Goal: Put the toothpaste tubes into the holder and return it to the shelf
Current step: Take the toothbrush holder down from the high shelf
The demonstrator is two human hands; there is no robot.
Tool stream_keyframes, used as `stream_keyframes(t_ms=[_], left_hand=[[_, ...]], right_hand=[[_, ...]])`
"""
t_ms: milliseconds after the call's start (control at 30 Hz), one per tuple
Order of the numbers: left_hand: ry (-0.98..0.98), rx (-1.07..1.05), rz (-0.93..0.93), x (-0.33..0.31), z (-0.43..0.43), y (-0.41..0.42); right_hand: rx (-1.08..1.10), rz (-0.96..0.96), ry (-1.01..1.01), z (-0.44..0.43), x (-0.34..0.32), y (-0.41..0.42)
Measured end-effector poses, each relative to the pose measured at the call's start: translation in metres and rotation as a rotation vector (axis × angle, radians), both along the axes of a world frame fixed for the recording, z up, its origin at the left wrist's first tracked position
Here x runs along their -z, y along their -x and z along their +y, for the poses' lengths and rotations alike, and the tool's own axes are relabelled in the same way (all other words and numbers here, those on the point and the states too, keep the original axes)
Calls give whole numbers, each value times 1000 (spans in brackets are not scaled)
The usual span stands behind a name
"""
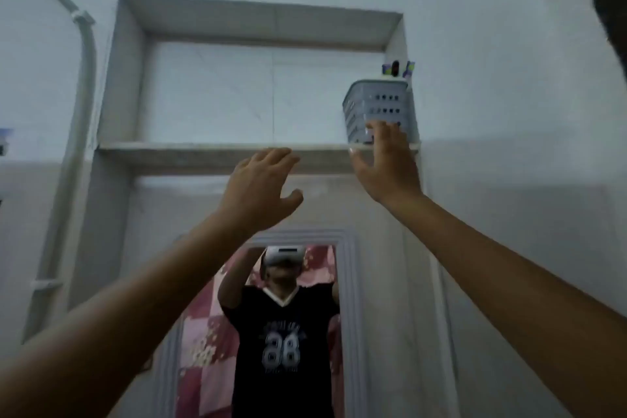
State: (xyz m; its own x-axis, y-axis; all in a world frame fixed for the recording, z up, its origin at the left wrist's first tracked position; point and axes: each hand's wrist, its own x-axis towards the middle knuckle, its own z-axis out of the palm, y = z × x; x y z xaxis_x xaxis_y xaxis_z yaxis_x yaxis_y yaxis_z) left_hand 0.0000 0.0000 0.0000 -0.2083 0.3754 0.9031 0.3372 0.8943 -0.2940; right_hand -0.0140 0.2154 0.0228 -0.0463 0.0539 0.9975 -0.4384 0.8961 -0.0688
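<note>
— Both forearms come first, rising from the bottom corners of the view. What are the hands doing?

— The left hand (pixel 259 185) is raised, fingers loosely spread and slightly curled, thumb out to its three o'clock. It holds nothing and sits in front of the shelf edge (pixel 203 150); whether it touches the edge cannot be told.

— And the other one?

— The right hand (pixel 385 163) is at three o'clock from the left, also spread, palm toward the wall. Its fingertips (pixel 383 127) overlap the lower front of the holder (pixel 375 105). It grips nothing; whether the tips actually touch the plastic cannot be told.

— Where is the holder, then?

— Standing upright on the shelf at the far right of the niche (pixel 217 92), against or just beside its right wall. It is a pale perforated basket. The toothpaste tubes (pixel 397 69) poke out of its top at twelve o'clock, blurred, with purple and dark ends.

— What lies further out?

— At six o'clock from the hands a mirror (pixel 288 332) in a pale frame reflects the person, who wears a dark shirt with white numbers and a white headset, arms raised. At nine o'clock a white pipe (pixel 86 78) curves down the wall.
</note>
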Motion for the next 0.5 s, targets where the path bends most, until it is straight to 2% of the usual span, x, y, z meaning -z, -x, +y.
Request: stream_keyframes(t_ms=[167,267,500], left_hand=[[-11,-120,-206,-40,3,42],[-37,-91,-192,-31,-2,64],[-35,-132,-225,-36,0,56]], right_hand=[[84,-210,292,11,-63,27],[41,-319,419,17,-78,41],[-113,-338,524,22,-94,37]])
